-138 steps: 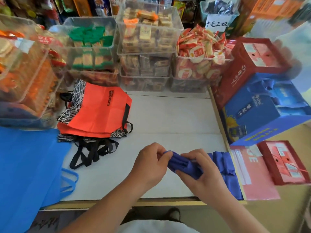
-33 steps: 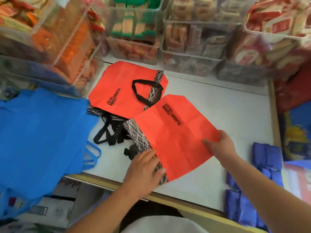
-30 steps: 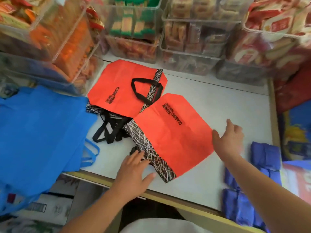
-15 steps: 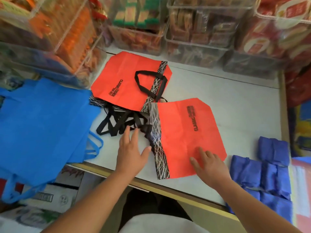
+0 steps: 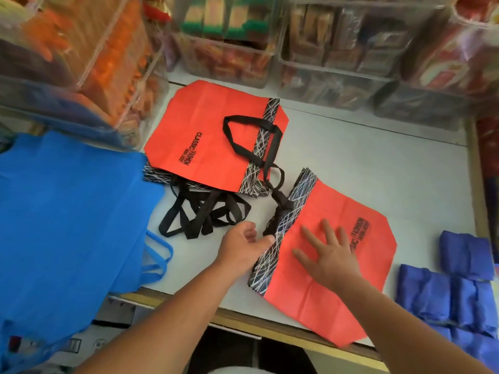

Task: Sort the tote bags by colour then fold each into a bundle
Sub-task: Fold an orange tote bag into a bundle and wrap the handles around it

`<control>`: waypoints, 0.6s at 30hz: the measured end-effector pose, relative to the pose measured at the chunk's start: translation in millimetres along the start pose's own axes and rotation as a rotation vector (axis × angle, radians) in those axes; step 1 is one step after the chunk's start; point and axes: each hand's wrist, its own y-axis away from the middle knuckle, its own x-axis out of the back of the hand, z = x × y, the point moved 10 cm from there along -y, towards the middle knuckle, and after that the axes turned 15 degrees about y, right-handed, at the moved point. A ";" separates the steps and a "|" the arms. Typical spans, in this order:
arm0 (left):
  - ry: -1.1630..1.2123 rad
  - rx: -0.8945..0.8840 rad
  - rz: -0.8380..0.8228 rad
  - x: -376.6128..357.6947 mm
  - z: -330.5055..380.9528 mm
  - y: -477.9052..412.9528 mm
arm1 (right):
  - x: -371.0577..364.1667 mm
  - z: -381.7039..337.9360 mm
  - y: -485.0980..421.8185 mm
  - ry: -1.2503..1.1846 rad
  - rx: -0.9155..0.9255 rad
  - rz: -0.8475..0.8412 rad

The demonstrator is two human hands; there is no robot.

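Note:
A red tote bag (image 5: 337,292) with a black-and-white patterned band lies flat on the white table (image 5: 378,171), its lower corner over the front edge. My right hand (image 5: 329,255) presses flat on it with fingers spread. My left hand (image 5: 243,247) sits at the bag's patterned band; its thumb touches the band and its fingers are loosely curled near the black handle. A stack of red tote bags (image 5: 210,136) with tangled black handles lies at the back left. Several folded dark blue bundles (image 5: 445,292) sit at the right.
Large bright blue tote bags (image 5: 67,211) drape over the table's left side. Clear plastic bins of packaged snacks (image 5: 324,49) line the back, and more bins (image 5: 81,63) stand at the left. The table's front edge runs just below my hands.
The red bag has turned and slid toward the front right. My right hand moved up onto its middle and lies flat. My left hand shifted right to the patterned band.

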 end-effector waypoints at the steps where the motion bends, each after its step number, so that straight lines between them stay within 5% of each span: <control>1: 0.001 -0.013 -0.026 -5.8 6.4 -7.3 | 0.9 -1.0 -1.3 -0.005 -0.019 0.021; 6: -0.227 -0.184 -0.087 -35.6 41.1 -32.9 | 8.2 2.3 -13.2 -0.016 -0.071 0.051; 9: -0.172 -0.266 -0.041 -26.7 65.9 -31.1 | 9.0 4.7 -20.9 -0.070 -0.102 -0.032; 13: 0.217 -0.086 0.040 11.5 85.6 -31.6 | 11.3 2.6 -18.4 -0.108 -0.152 -0.065; 18: 0.152 -0.023 0.086 64.6 133.2 -45.0 | 18.2 1.1 -17.5 -0.096 -0.165 -0.112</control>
